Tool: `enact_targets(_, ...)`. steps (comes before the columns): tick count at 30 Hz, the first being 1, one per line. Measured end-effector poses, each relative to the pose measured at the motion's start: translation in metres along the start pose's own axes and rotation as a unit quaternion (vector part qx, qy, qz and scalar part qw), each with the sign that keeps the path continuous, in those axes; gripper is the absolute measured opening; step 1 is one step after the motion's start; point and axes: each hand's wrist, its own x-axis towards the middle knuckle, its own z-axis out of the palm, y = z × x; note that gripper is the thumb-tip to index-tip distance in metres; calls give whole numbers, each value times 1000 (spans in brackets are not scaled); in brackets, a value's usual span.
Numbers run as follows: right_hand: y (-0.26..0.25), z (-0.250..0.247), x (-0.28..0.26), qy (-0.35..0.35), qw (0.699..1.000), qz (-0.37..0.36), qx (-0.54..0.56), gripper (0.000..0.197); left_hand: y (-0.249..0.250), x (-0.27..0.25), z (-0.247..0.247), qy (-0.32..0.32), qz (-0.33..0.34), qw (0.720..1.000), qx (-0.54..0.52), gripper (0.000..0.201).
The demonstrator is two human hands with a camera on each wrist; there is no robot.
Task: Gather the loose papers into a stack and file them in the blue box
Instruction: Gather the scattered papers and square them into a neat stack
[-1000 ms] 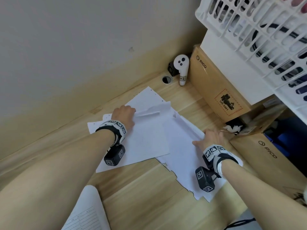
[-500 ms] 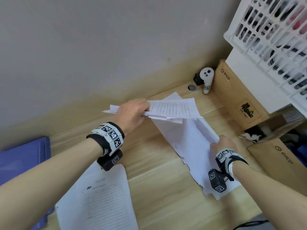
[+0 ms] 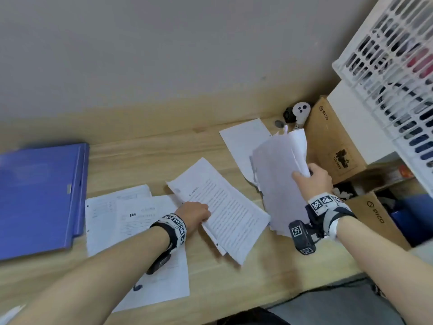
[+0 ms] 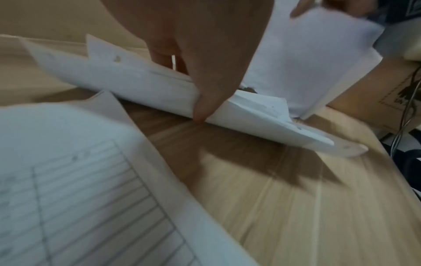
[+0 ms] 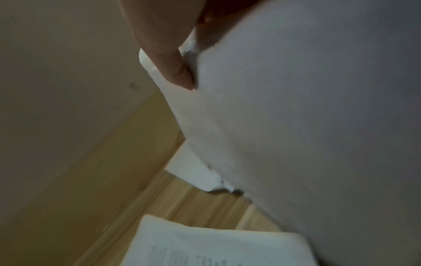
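My left hand (image 3: 195, 213) grips a printed bundle of sheets (image 3: 222, 207) by its near-left edge, just above the wooden desk; the left wrist view shows my thumb (image 4: 205, 108) over that bundle (image 4: 141, 84). My right hand (image 3: 311, 178) pinches another bundle of blank-backed sheets (image 3: 278, 181) lifted off the desk and tilted up; the right wrist view shows my thumb (image 5: 177, 72) on those sheets (image 5: 307, 126). More forms (image 3: 131, 221) lie flat under my left forearm. One sheet (image 3: 243, 141) lies at the back. The blue box (image 3: 39, 198) lies shut at the far left.
Cardboard boxes (image 3: 332, 141) stand at the right, against a white block with a white lattice basket (image 3: 396, 73) on top. A white controller (image 3: 301, 113) leans in the back corner beside a cable hole (image 3: 278, 123). The wall runs along the desk's back edge (image 3: 140, 127).
My left hand has carried its printed bundle from the back of the desk down to the middle. My right hand has lifted its sheets off the desk and tilted them up.
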Motion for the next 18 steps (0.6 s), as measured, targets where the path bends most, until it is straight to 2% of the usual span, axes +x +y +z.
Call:
enact_targets(4, -33, 26, -23, -62, 994, -71, 55, 23, -9, -14, 22, 13, 6, 999, -33, 22)
enact_targets(8, -54, 77, -61, -169, 978, -124, 21, 18, -10, -29, 33, 15, 26, 1000, -6, 17)
enact_targets(11, -53, 119, -81, -243, 962, -124, -24, 21, -14, -41, 46, 67, -20, 997, -37, 14)
enact_targets(14, -47, 154, -94, -311, 945, -97, -42, 21, -23, -56, 56, 121, -56, 988, -82, 23)
enact_targets(18, -37, 189, -104, -380, 920, -74, -69, 21, -30, -75, 58, 116, -99, 982, -116, 38)
